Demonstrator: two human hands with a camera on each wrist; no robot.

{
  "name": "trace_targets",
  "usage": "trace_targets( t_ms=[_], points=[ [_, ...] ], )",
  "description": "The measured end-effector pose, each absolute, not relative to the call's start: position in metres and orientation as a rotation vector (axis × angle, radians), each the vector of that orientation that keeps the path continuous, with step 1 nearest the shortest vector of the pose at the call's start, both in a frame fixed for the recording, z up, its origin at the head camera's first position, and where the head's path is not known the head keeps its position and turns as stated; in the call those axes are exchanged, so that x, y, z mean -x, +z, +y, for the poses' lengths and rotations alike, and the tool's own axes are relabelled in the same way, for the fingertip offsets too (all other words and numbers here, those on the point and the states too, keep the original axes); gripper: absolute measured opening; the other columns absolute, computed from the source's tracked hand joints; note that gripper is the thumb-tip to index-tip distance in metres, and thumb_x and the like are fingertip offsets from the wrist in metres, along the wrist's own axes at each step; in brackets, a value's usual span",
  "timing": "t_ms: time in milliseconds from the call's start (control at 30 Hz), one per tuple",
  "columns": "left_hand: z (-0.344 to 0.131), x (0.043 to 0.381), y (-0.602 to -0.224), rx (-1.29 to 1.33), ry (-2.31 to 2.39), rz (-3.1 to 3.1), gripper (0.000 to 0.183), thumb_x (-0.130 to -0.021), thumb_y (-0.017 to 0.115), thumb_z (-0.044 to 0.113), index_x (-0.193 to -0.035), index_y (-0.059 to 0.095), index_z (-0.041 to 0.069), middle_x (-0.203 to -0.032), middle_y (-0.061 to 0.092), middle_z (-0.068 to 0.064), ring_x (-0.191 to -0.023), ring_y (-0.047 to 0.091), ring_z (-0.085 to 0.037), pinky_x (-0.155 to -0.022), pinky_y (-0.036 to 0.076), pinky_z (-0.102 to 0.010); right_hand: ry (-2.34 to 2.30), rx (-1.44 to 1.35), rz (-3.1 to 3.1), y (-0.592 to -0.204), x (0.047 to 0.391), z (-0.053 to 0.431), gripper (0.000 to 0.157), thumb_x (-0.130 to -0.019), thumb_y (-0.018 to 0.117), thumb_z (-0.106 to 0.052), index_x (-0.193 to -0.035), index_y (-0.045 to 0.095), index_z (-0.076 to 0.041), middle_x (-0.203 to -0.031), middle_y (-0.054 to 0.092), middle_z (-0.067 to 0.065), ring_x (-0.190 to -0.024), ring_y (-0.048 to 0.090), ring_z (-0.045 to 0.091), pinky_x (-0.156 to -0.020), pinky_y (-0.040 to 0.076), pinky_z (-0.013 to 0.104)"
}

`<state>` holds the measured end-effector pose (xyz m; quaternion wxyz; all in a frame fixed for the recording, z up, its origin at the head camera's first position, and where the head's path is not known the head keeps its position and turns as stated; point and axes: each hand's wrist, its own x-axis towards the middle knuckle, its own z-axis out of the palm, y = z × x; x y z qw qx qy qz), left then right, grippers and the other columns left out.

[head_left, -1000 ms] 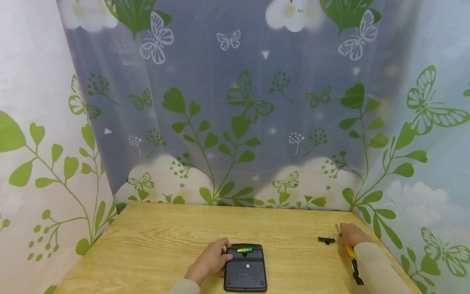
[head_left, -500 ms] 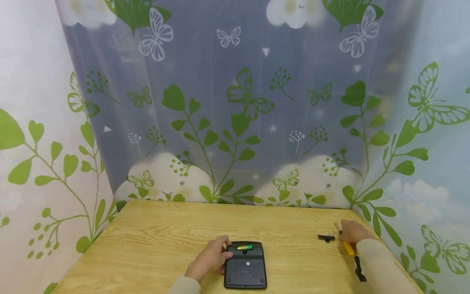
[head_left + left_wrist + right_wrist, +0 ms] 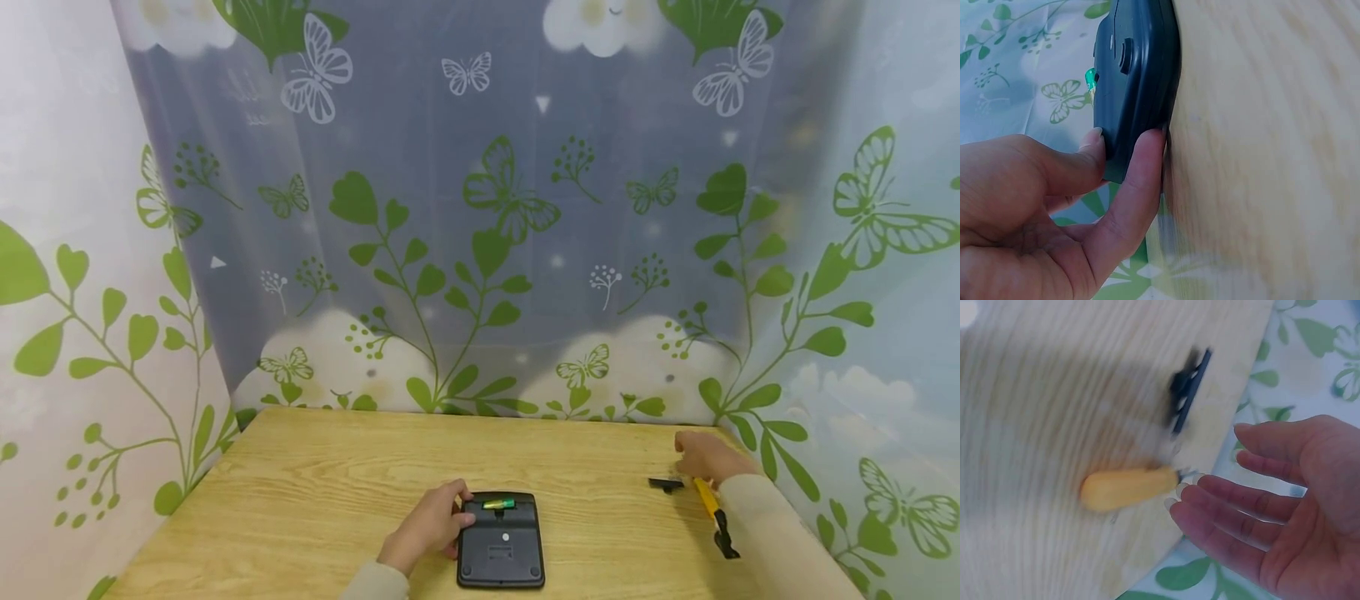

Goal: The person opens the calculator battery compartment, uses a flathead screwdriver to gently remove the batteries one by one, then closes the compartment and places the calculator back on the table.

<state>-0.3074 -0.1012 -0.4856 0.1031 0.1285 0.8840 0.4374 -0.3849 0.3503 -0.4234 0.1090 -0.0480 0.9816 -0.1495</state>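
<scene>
A black calculator [image 3: 517,546] lies back side up on the table, its battery compartment uncovered and a green-and-gold battery [image 3: 498,504] inside. My left hand [image 3: 431,527] grips its left edge; in the left wrist view the thumb and a finger [image 3: 1132,187] pinch the casing. At the right, a screwdriver [image 3: 1129,489] with a yellow handle rests on the tabletop. My right hand [image 3: 711,457] hovers close to its metal end, holding nothing, with fingers loosely bent. Left of that hand sits the small black battery cover [image 3: 666,483].
The wood-grain table [image 3: 337,467] ends at a printed curtain [image 3: 480,333] with leaves and butterflies. A black strap-like piece [image 3: 724,537] shows beside the right sleeve, below the screwdriver handle; what it belongs to is unclear.
My right hand has let go of the screwdriver and moved slightly left and away from me, leaving it on the table. The left hand and the calculator have stayed in place.
</scene>
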Motion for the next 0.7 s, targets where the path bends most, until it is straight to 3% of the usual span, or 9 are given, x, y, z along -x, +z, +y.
trace_targets(
  t_ms=[300, 500, 700],
  points=[
    [-0.100, 0.308, -0.488, -0.378, 1.285, 2.613, 0.017, -0.100, 0.065, 0.004, -0.117, 0.060, 0.006, -0.091, 0.063, -0.012, -0.067, 0.066, -0.020, -0.047, 0.060, -0.031, -0.431, 0.338, 2.916, -0.411, 0.389, 0.314, 0.027, -0.100, 0.066, -0.010, -0.121, 0.058, 0.004, -0.128, 0.056, 0.033, -0.080, 0.062, 0.025, -0.057, 0.060, 0.039],
    [-0.100, 0.308, -0.488, -0.358, 1.280, 2.613, 0.017, -0.101, 0.065, 0.005, -0.117, 0.060, 0.007, -0.093, 0.064, -0.012, -0.070, 0.066, -0.020, -0.047, 0.060, -0.030, -0.313, 0.520, 2.962, -0.404, 0.386, 0.286, 0.023, -0.097, 0.071, -0.013, -0.114, 0.063, 0.000, -0.109, 0.066, 0.021, -0.073, 0.062, 0.021, -0.059, 0.055, 0.036],
    [-0.101, 0.309, -0.488, -0.365, 1.294, 2.604, 0.017, -0.100, 0.065, 0.004, -0.116, 0.060, 0.006, -0.092, 0.064, -0.013, -0.070, 0.067, -0.020, -0.048, 0.061, -0.031, -0.276, 0.684, 2.987, -0.402, 0.383, 0.264, 0.018, -0.094, 0.075, -0.012, -0.107, 0.067, -0.003, -0.100, 0.069, 0.014, -0.079, 0.065, 0.019, -0.069, 0.058, 0.038]
  ],
)
